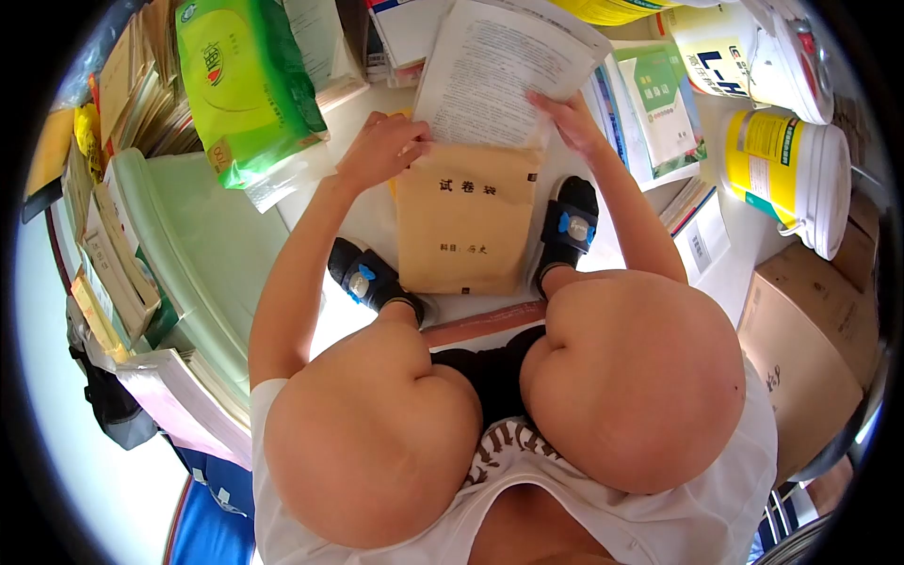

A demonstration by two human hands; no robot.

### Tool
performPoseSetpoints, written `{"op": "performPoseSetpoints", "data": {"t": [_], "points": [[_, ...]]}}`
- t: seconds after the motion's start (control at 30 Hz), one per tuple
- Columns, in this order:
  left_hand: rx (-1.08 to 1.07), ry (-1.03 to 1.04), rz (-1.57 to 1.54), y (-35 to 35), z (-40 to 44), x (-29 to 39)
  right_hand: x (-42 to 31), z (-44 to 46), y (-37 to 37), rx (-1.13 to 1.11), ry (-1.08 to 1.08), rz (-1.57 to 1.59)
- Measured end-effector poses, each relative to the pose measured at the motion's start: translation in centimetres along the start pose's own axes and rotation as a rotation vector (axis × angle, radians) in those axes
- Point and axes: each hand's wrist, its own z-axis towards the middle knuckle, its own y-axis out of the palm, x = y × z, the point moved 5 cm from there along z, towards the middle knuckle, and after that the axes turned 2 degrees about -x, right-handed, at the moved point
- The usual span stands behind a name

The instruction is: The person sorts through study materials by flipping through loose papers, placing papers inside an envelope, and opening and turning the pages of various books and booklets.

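Observation:
A brown paper envelope [466,221] with printed Chinese characters lies between my feet. At its upper left corner my left hand [384,149] has its fingers curled on the edge of the mouth. My right hand [572,122] pinches the right edge of a stack of printed sheets [499,75]. The sheets fan slightly at their upper right. Their lower end meets the envelope's mouth and is hidden there, so how deep they reach inside cannot be seen.
Left stand a green tissue pack [250,85], a pale green bin [184,235] and stacked books [118,264]. On the right are booklets [659,104], a white-and-yellow bucket [786,174], another bucket [744,56] and a cardboard box [810,330]. My sandalled feet [570,221] flank the envelope.

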Motion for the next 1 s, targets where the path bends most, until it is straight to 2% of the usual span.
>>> {"op": "performPoseSetpoints", "data": {"t": [0.17, 0.23, 0.3, 0.4, 0.47, 0.53, 0.57, 0.63, 0.67, 0.73, 0.8, 0.83, 0.9, 0.97, 1.0], "points": [[-0.047, -0.021, 0.179, -0.3, 0.5, -1.0, 0.9, 0.3, -0.7, -0.011, 0.017, -0.005], [-0.045, -0.022, 0.084, -0.3, 0.6, -0.6, 1.3, 0.4, -1.3, -0.012, 0.025, 0.018], [-0.005, 0.006, 0.02, -0.9, 0.3, 0.5, 2.6, -0.1, -1.7, -0.034, 0.209, -0.126], [0.038, 0.015, -0.065, -1.0, 0.2, 1.1, 0.8, -2.4, 2.1, -0.128, 0.257, -0.16], [0.043, -0.013, -0.088, -0.6, -0.2, 1.0, 1.2, -4.0, 3.1, -0.059, 0.297, -0.122], [0.109, -0.128, -0.173, -0.4, -1.1, 0.5, 2.2, -4.6, 2.9, 0.012, 0.338, -0.082], [0.109, -0.129, -0.172, 0.4, -1.3, 0.4, 2.6, -4.7, 2.8, -0.02, 0.27, -0.1], [0.363, -0.172, -0.387, 1.8, -2.3, -0.7, 2.3, -4.9, 2.1, -0.052, 0.201, -0.116], [0.364, -0.17, -0.383, 3.0, -2.7, -1.1, 2.1, -4.7, 1.2, -0.087, 0.274, -0.161], [0.439, -0.491, -0.581, 5.6, -4.2, -3.3, 2.1, -3.4, 0.4, -0.12, 0.344, -0.205], [0.411, -0.487, -0.678, 7.7, -5.2, -3.1, 1.6, -2.0, -0.7, 0.084, 0.247, -0.235], [0.385, -0.479, -0.774, 8.4, -5.4, -2.8, 1.5, -1.7, -0.8, 0.083, 0.248, -0.235], [0.347, -0.539, -0.756, 9.0, -5.8, -2.5, 0.7, -1.1, -0.5, 0.075, 0.12, -0.382], [0.311, -0.6, -0.732, 9.5, -6.5, -3.0, 0.9, -1.8, 0.0, -0.014, 0.161, -0.405], [0.306, -0.573, -0.855, 10.0, -6.4, -3.4, 1.1, -2.0, 0.1, -0.097, 0.2, -0.432]]}}
